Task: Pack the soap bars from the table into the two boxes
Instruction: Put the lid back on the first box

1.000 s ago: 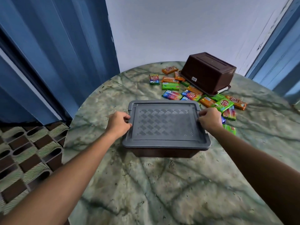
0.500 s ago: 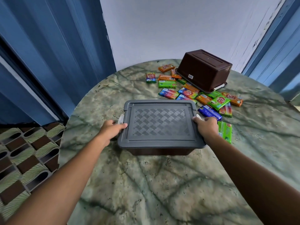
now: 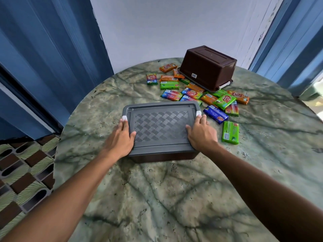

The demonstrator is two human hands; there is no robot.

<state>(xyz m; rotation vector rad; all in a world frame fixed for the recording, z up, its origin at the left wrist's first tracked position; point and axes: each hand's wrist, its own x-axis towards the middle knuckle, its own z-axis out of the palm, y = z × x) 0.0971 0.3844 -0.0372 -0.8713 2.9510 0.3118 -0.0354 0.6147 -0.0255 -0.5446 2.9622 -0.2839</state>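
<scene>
Between my left hand (image 3: 120,137) and right hand (image 3: 201,133) sits the lidded box (image 3: 160,130). The soap bars (image 3: 216,100) lie beyond my right hand, the overturned box (image 3: 208,67) behind them.

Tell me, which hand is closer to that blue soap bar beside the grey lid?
Right. The right hand rests on the right edge of the grey lid, with the blue soap bar just beyond its fingertips. The left hand is on the lid's opposite edge.
</scene>
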